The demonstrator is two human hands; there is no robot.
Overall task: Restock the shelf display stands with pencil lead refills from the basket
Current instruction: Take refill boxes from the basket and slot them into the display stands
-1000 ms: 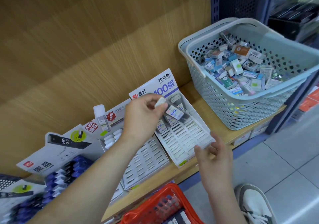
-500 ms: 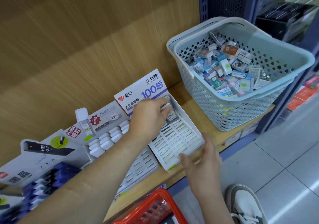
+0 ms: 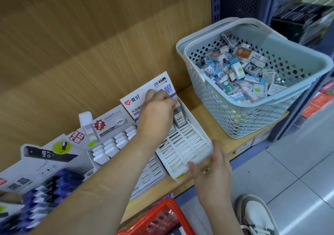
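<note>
A pale blue perforated basket [image 3: 305,71] full of small lead refill boxes [image 3: 238,70] stands on the wooden shelf at the right. Left of it sits a white slotted display stand [image 3: 188,148] with a "2B 0.7" header card. My left hand [image 3: 157,111] reaches into the stand's top row, fingers pinched on a white-capped refill case [image 3: 178,104] above a dark refill [image 3: 179,119] seated in a slot. My right hand [image 3: 211,167] rests open against the stand's front right corner.
More stands line the shelf to the left: one with white-capped refills [image 3: 112,144], one "HB 0.7" stand with blue refills [image 3: 45,195]. A red basket [image 3: 162,218] sits below the shelf edge. My shoe [image 3: 256,214] is on the tiled floor.
My left hand has carried the refill from above the stand down into its top row. My right hand has shifted in to touch the stand's front corner. The camera view has moved right.
</note>
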